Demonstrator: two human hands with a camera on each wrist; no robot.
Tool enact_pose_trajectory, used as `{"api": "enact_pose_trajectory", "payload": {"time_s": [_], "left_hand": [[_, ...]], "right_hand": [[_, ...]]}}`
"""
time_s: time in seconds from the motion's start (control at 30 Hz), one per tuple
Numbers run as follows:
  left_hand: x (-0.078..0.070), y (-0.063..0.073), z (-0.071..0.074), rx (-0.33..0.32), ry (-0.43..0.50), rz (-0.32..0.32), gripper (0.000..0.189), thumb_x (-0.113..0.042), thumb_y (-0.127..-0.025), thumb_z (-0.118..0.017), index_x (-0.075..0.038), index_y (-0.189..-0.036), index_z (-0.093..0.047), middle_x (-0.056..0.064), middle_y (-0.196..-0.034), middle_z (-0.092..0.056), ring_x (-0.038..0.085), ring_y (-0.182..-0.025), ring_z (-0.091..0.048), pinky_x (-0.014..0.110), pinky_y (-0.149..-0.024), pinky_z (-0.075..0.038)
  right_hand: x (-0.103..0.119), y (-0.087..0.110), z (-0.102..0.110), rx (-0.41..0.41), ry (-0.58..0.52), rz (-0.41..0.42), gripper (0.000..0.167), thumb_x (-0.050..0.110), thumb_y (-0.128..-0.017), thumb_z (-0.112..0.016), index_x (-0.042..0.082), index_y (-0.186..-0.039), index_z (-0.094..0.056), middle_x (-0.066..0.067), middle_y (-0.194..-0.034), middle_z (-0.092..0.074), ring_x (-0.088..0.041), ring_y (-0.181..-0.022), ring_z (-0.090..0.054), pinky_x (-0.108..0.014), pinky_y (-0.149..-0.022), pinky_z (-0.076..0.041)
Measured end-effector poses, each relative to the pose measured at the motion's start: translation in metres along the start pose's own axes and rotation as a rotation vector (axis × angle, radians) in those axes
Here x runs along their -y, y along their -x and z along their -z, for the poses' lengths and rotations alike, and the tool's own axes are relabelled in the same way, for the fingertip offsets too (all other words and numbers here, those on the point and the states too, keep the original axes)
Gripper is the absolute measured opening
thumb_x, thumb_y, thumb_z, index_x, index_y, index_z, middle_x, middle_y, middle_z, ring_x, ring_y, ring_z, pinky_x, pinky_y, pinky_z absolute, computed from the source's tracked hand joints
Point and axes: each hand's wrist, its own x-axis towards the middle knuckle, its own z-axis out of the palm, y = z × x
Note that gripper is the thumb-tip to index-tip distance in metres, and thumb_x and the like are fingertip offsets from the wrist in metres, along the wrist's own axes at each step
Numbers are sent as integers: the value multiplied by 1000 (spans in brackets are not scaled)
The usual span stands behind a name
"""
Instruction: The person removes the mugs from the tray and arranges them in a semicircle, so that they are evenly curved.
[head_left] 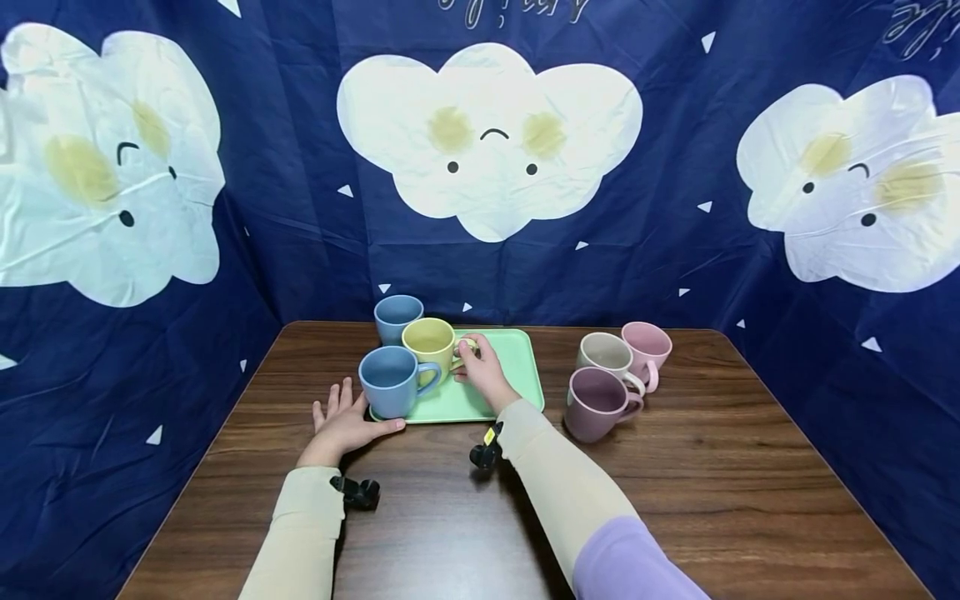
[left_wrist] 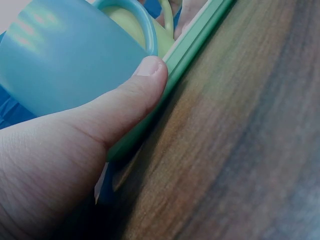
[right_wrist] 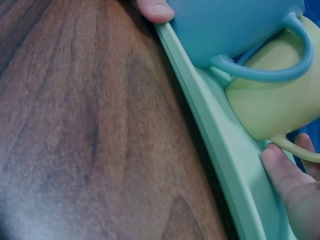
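Note:
A pale green tray (head_left: 517,367) lies at the back of the table, with a yellow mug (head_left: 429,337) and a front blue mug (head_left: 388,382) standing on it. Behind them is a second blue mug (head_left: 398,312), its base hidden. My right hand (head_left: 483,367) pinches the yellow mug's handle from the right; in the right wrist view its fingers (right_wrist: 282,167) sit by the handle's lower end. My left hand (head_left: 348,425) lies at the tray's front left corner, fingers spread. In the left wrist view its straight thumb (left_wrist: 135,85) rests along the tray's rim, close beside the front blue mug.
Three more mugs stand together right of the tray: a beige one (head_left: 600,354), a pink one (head_left: 647,340) and a mauve one (head_left: 588,408). The wooden table (head_left: 750,492) reaches to a blue curtain (head_left: 300,250) behind and at both sides.

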Motion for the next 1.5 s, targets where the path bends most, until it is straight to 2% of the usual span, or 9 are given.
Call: {"api": "enact_pose_trajectory", "payload": {"time_s": [0.1, 0.2, 0.33, 0.53, 0.87, 1.07, 1.27, 1.5], "left_hand": [[2, -2, -2, -4, 1, -7, 133, -88, -68, -64, -5, -161, -19, 33, -163, 11, 51, -149, 19, 71, -106, 24], [-3, 2, 1, -1, 10, -15, 129, -85, -70, -66, -5, -161, -20, 36, -162, 10, 53, -148, 18, 73, -106, 22], [-11, 8, 6, 7, 13, -10, 124, -79, -73, -69, -5, -161, -21, 36, -162, 7, 53, -148, 14, 73, -108, 19], [-11, 8, 7, 13, -16, 8, 123, -79, -74, -68, -5, -161, -20, 35, -163, 7, 53, -149, 13, 73, -109, 18], [-10, 7, 6, 14, -8, 6, 124, -80, -73, -68, -5, -161, -20, 35, -163, 8, 52, -149, 14, 73, -109, 18], [-9, 6, 6, 16, -18, 12, 123, -80, -74, -67, -7, -161, -20, 33, -163, 8, 51, -149, 14, 73, -109, 17], [-9, 6, 7, 20, -31, 10, 124, -81, -74, -66, -8, -162, -19, 34, -163, 9, 52, -149, 15, 73, -109, 17], [-8, 6, 5, 19, -16, 3, 125, -81, -74, -66, -6, -162, -17, 34, -163, 10, 52, -149, 16, 72, -108, 20]], "right_hand": [[0, -2, 1, -12, -6, 5, 26, 21, -109, -49, 6, -129, -53, -22, -116, -65, -36, -82, -71, -42, -75, -61], [0, -1, 4, -21, -13, 9, 24, 19, -109, -47, 6, -128, -53, -23, -115, -66, -36, -79, -71, -42, -74, -62], [2, 1, 9, -37, -8, 8, 23, 20, -109, -46, 6, -126, -53, -23, -114, -66, -38, -80, -72, -44, -74, -62], [6, 2, 14, -41, -5, 1, 22, 19, -110, -45, 5, -125, -53, -24, -117, -64, -38, -80, -71, -45, -76, -61], [24, 1, 26, -58, -9, 34, 20, 15, -109, -46, 3, -121, -54, -28, -117, -64, -54, -93, -67, -59, -86, -55], [48, 2, 37, -94, -27, 27, 18, 18, -109, -47, 6, -119, -56, -29, -119, -63, -41, -81, -71, -53, -82, -59], [78, 6, 49, -124, -69, 2, 19, 24, -108, -48, 10, -118, -58, -22, -114, -67, -32, -74, -70, -52, -82, -59], [110, 12, 72, -157, -74, 20, 19, 26, -108, -47, 12, -115, -57, -15, -108, -68, -22, -66, -70, -43, -73, -62]]}}
